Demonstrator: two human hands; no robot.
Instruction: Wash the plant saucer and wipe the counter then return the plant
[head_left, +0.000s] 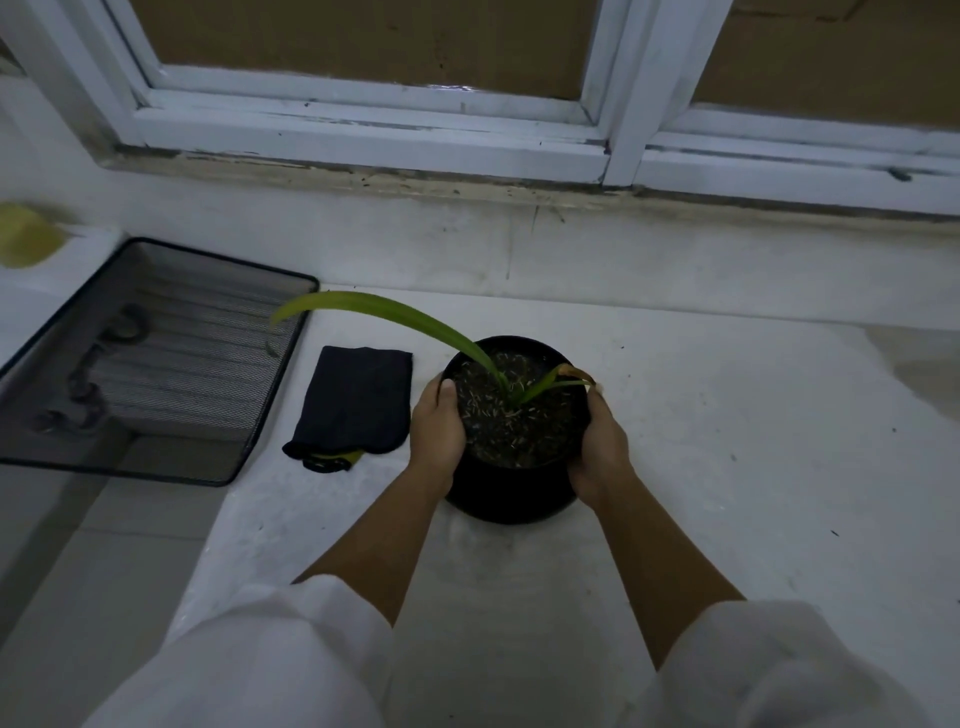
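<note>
A black plant pot (511, 491) full of dark soil stands on the white counter (727, 467). A long green leaf (374, 306) arches from it to the left, and a short browning leaf bends right. My left hand (438, 426) grips the pot's left rim with the thumb over the edge. My right hand (597, 447) grips the right rim the same way. A saucer under the pot cannot be made out; the pot's base looks like one dark mass.
A folded dark cloth (356, 405) with a yellow edge lies just left of the pot. A black mesh tray (156, 364) sits over the sink at the left. A yellow object (26, 234) rests on the far-left ledge. The window sill (467, 176) runs behind.
</note>
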